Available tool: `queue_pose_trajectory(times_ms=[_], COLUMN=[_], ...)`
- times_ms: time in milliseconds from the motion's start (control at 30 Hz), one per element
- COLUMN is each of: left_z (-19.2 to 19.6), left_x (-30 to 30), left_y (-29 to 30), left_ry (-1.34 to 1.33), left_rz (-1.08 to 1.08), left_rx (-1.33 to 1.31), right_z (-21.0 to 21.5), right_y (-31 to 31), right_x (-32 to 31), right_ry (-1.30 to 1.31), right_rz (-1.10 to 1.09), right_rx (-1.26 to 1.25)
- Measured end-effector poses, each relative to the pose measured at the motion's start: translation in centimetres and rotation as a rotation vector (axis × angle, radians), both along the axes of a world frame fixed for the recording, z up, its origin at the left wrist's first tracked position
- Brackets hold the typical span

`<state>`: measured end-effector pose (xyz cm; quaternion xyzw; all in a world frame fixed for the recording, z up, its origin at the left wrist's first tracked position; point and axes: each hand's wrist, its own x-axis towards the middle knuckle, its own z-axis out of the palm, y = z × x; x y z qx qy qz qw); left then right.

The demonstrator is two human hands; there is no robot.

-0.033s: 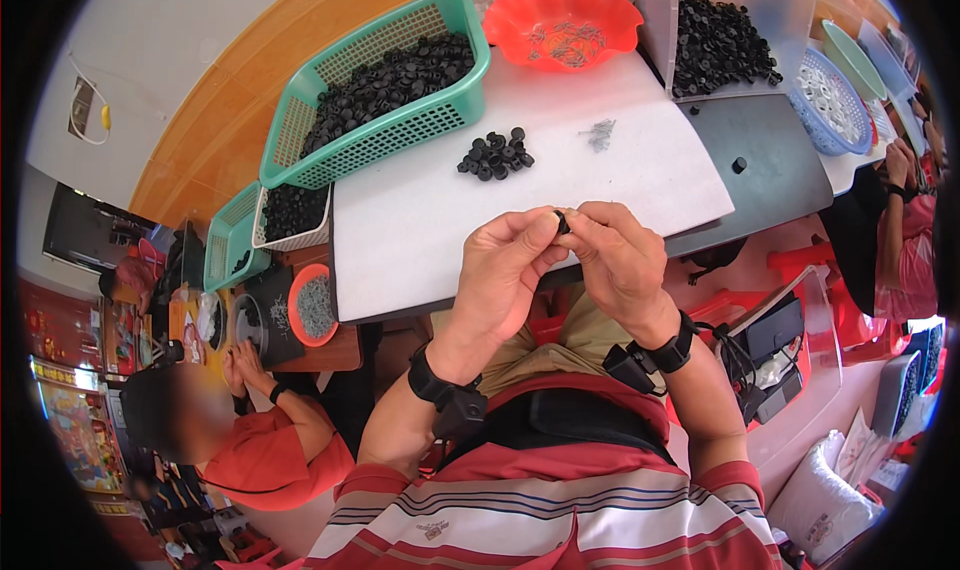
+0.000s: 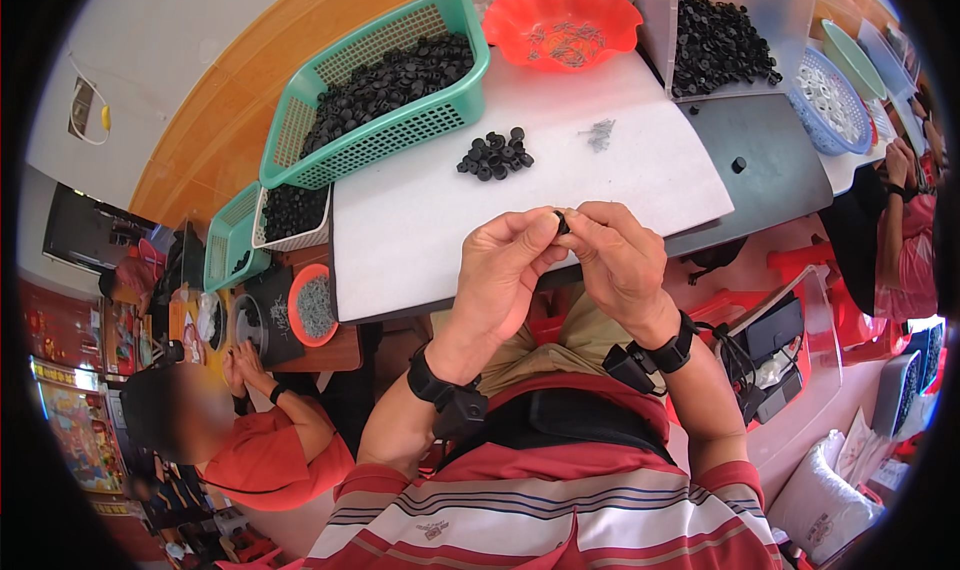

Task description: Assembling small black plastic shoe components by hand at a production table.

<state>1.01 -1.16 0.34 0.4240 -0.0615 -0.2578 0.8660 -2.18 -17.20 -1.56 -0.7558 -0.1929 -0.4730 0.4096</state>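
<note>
My left hand point(image 2: 505, 270) and my right hand point(image 2: 615, 260) meet in front of my chest, over the near edge of the white table top point(image 2: 420, 230). Their fingertips pinch one small black round part point(image 2: 562, 222) between them. Most of the part is hidden by the fingers. A small pile of the same black parts point(image 2: 495, 155) lies on the white top beyond the hands. A little heap of tiny grey metal pieces point(image 2: 598, 135) lies to the right of that pile. Both wrists wear black straps.
A green basket point(image 2: 300, 120) full of black parts stands at the back left, a red dish point(image 2: 562, 25) behind, a clear bin point(image 2: 655, 30) of black parts and a blue basket point(image 2: 800, 100) at the right. A person in red point(image 2: 270, 440) works at lower left, another person point(image 2: 900, 200) at right.
</note>
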Motion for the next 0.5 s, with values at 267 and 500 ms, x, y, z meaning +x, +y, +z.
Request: queue_pose_trajectory(times_ms=[267,500], left_z=[0.58,0.69], left_x=[-0.38,-0.91], left_y=[-0.18,-0.65], left_ry=[-0.081,-0.101], left_rz=[0.021,0.014], left_rx=[0.071,0.091], right_z=[0.45,0.61], right_y=[-0.48,-1.0], right_x=[-0.37,-0.78], right_ry=[0.022,0.084], right_rz=[0.01,0.049], right_rx=[-0.003,0.009])
